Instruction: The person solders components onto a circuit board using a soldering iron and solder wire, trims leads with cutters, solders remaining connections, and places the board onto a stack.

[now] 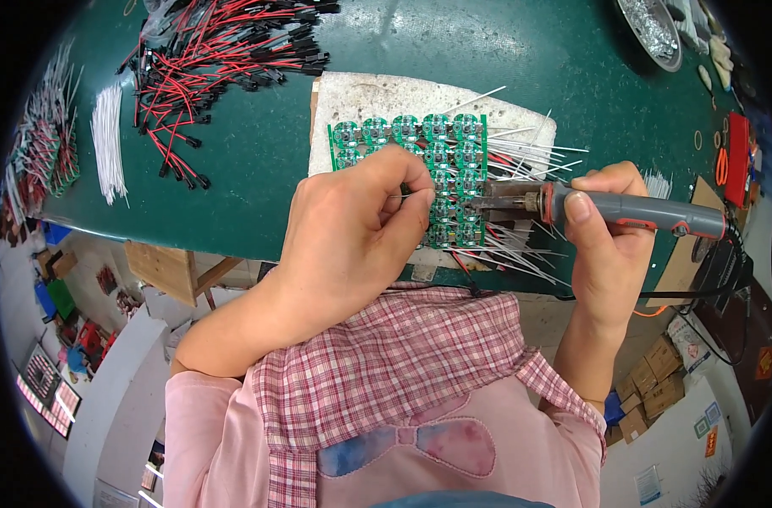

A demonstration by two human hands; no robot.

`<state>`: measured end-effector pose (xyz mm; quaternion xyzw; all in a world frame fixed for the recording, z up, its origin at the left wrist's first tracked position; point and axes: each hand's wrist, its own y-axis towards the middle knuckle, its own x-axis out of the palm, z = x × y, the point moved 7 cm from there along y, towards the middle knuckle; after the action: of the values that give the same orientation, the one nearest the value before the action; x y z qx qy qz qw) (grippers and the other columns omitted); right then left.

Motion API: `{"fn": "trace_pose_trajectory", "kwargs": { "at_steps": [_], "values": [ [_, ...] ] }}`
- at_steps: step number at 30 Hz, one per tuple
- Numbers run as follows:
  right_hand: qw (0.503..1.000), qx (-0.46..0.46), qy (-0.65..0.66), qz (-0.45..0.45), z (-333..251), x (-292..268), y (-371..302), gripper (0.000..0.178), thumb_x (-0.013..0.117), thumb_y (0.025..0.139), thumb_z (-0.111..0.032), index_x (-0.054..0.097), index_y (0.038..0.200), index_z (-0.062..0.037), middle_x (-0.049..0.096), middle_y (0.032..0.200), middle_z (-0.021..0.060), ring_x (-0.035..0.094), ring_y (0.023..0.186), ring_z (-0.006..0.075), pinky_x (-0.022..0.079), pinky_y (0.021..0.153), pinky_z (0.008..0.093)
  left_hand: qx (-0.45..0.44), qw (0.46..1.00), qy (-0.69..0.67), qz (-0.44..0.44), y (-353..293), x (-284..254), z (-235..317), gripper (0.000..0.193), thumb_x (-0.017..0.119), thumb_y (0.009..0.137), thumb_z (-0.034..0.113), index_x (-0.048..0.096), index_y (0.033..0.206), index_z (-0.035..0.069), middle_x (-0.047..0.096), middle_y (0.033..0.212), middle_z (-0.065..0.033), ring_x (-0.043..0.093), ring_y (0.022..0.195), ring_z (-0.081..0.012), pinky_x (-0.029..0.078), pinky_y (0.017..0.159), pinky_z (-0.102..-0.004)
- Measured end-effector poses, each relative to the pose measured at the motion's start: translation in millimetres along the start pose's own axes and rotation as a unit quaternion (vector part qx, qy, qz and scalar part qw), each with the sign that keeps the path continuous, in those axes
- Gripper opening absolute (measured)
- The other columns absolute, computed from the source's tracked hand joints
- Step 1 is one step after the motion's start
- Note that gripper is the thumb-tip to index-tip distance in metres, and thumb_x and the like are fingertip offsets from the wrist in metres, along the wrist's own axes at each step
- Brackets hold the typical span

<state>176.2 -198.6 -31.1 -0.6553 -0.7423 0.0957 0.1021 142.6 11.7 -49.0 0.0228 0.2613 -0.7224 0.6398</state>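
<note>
My right hand (613,241) is wrapped round a grey soldering iron (648,212) with orange-red trim. Its tip points left, over the panel of green circuit boards (469,157). My left hand (352,229) is closed in a pinch above the panel's left part, hiding some of the boards. A thin wire (395,196) shows at its fingers; the end at the boards is hard to make out. White wires (530,254) and a few red ones stick out from the panel's right side. Under the panel lies a stained pale board (352,95).
On the green table (259,182), red and black connector leads (225,59) heap at the back left. A white wire bundle (108,144) lies farther left. A metal dish (653,34) sits at the back right, and a red box (737,157) at the right. A black cable (657,295) crosses the front right.
</note>
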Motion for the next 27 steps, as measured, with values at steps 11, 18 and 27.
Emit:
{"fn": "trace_pose_trajectory", "kwargs": {
  "at_steps": [11, 18, 27],
  "values": [
    [1.000, 0.018, -0.021, -0.011, 1.7, 2.1, 2.7, 0.016, 0.070, 0.085, -0.004, 0.057, 0.094, -0.0036, 0.060, 0.082, -0.0015, 0.050, 0.074, 0.0011, 0.039, 0.065, 0.0166, 0.004, 1.000, 0.010, 0.000, 0.8, -0.5, 0.2, 0.005, 0.062, 0.080, 0.002, 0.058, 0.081, 0.005, 0.050, 0.053, -0.0074, 0.051, 0.044, -0.0188, 0.038, 0.044, -0.0317],
    [1.000, 0.006, -0.026, -0.010, 1.7, 1.9, 2.9, 0.016, 0.070, 0.085, -0.004, 0.056, 0.094, -0.0036, 0.060, 0.084, -0.0010, 0.051, 0.075, 0.0016, 0.039, 0.065, 0.0168, 0.030, 0.999, 0.018, -0.025, 0.4, 7.9, 0.1, 0.004, 0.061, 0.087, -0.003, 0.059, 0.086, 0.000, 0.045, 0.058, 0.0053, 0.037, 0.054, 0.0010, 0.029, 0.046, -0.0196],
    [0.999, -0.023, -0.033, 0.013, -7.6, -7.0, 2.6, 0.017, 0.070, 0.085, -0.003, 0.056, 0.094, -0.0033, 0.059, 0.083, -0.0013, 0.052, 0.075, 0.0025, 0.040, 0.065, 0.0176, -0.029, 0.998, -0.049, 0.007, -2.9, -17.0, -10.0, 0.006, 0.063, 0.084, 0.001, 0.058, 0.085, 0.003, 0.046, 0.052, -0.0011, 0.040, 0.046, -0.0051, 0.031, 0.043, -0.0256]
  ]
}}
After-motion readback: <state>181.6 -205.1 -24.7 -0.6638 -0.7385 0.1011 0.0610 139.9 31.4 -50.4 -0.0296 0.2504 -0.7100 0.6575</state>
